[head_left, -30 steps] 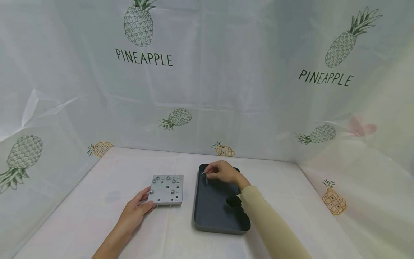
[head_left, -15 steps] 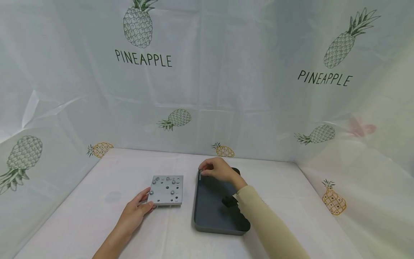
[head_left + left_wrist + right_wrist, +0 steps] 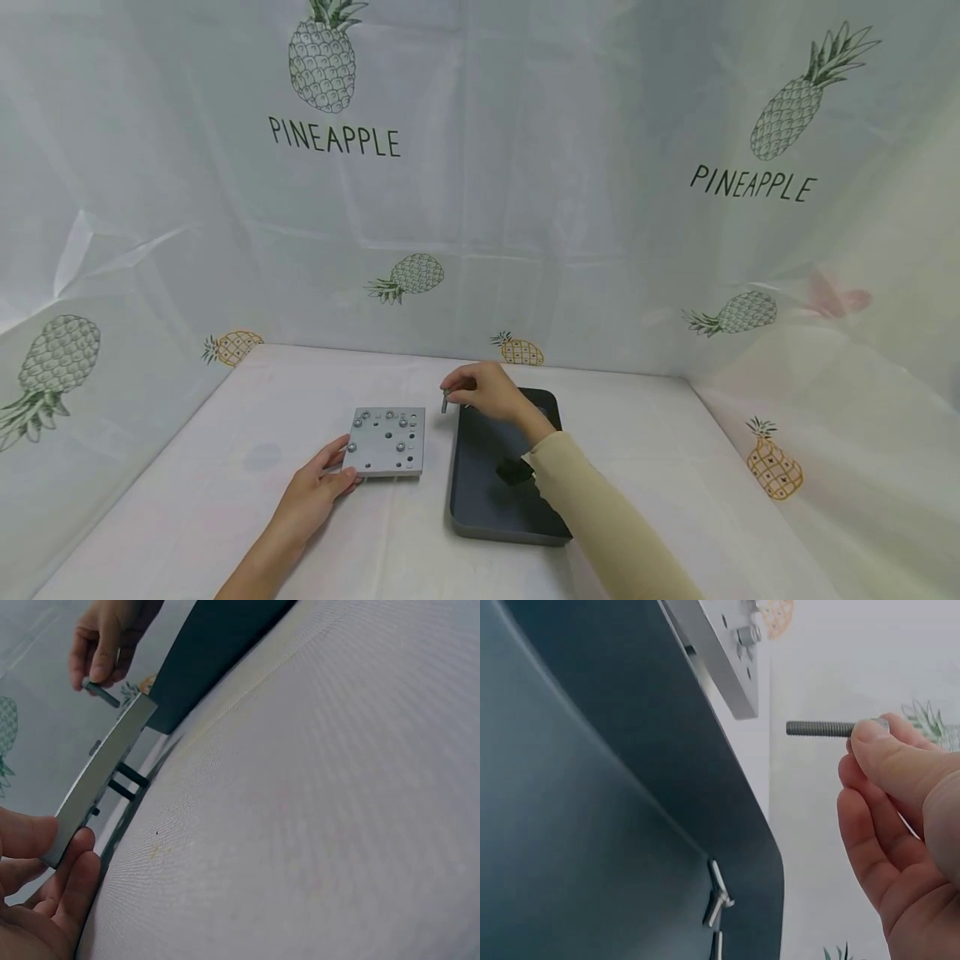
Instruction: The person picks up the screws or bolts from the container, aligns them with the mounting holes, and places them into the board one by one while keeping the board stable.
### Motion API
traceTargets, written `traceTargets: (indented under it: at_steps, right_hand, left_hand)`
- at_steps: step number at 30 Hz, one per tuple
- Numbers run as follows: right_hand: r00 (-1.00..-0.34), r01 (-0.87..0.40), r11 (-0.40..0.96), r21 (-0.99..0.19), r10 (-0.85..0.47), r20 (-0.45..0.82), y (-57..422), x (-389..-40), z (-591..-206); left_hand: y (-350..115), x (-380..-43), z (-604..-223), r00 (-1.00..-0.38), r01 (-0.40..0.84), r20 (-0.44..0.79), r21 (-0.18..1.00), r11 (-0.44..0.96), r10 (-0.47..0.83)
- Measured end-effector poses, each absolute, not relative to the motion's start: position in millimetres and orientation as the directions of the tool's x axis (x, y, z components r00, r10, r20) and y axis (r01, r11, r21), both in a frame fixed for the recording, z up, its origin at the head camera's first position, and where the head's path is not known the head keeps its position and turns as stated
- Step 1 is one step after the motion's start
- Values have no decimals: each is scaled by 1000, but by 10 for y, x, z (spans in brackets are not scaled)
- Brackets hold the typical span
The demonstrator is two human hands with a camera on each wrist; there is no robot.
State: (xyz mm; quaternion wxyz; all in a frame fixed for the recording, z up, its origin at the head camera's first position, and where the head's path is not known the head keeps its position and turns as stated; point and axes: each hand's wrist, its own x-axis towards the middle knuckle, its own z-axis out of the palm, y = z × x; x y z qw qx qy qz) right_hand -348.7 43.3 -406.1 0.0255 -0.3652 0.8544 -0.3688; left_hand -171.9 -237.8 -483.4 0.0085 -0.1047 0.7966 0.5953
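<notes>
A square silver metal plate point(image 3: 378, 457) with holes and several bolts set in it is held up by my left hand point(image 3: 313, 493). The thumb lies on top of its left edge and the fingers lie beneath. In the left wrist view, bolt shanks point(image 3: 132, 775) stick out under the plate point(image 3: 105, 771), just above the table. My right hand point(image 3: 491, 393) pinches a bolt point(image 3: 819, 729) by its head between thumb and fingertips, threaded shank pointing down. That hand is over the far left corner of the dark tray point(image 3: 510, 535), the bolt just outside its left rim.
Several loose bolts point(image 3: 718, 885) lie inside the tray along its wall, as the right wrist view shows. A white cloth point(image 3: 420, 542) covers the table. Pineapple-printed sheets point(image 3: 525, 183) hang behind and at both sides.
My right hand has risen from inside the tray and moved left past its rim, carrying the bolt. My left hand and the plate have stayed in place.
</notes>
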Motion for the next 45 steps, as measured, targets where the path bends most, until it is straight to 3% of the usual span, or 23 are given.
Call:
traceTargets:
  at_steps: [17, 45]
  right_hand:
    - [-696, -615, 401, -679, -681, 227, 91, -3509, -4153]
    - [-684, -616, 454, -643, -714, 151, -102, -3572, -4190]
  left_hand:
    - [-2399, -1709, -4847, -979, -172, -137, 953, 251, -148]
    - [-2394, -1735, -4842, -978, -172, -133, 950, 261, -161]
